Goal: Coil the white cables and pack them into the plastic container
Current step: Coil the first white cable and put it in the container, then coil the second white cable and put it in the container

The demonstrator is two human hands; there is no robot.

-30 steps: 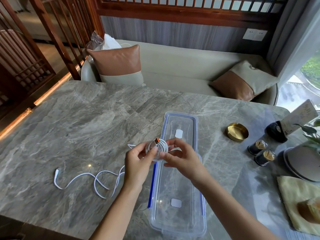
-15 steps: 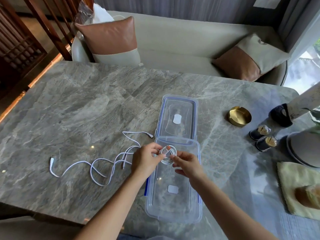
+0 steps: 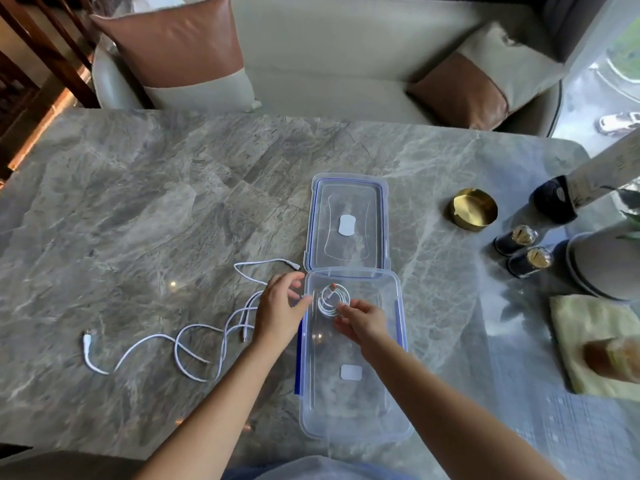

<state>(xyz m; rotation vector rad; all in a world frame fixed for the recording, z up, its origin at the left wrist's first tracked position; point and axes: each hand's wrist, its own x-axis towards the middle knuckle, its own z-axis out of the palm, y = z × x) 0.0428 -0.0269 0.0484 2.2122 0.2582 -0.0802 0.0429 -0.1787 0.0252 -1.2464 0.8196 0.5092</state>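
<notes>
Coiled cable (image 3: 331, 299) lies in the plastic container (image 3: 349, 407) under the loose-fingered right hand (image 3: 363, 325). Loose white cables (image 3: 224, 341) stretch left-right at centre-left, nearer the empty, spread-fingered left hand (image 3: 280, 313).

L forearm (image 3: 214, 403) & R forearm (image 3: 433, 403) bare, both coming up from bottom edge & converging twd centre. L hand (image 3: 280, 313) palm down, fingers spread & loosely bent, thumb out toward the R hand (image 3: 363, 323), gripping nothing. R hand just beside it w/ a small gap btwn them, palm down, fingers (image 3: 343, 308) nearly straight, pointing up-left.
</notes>
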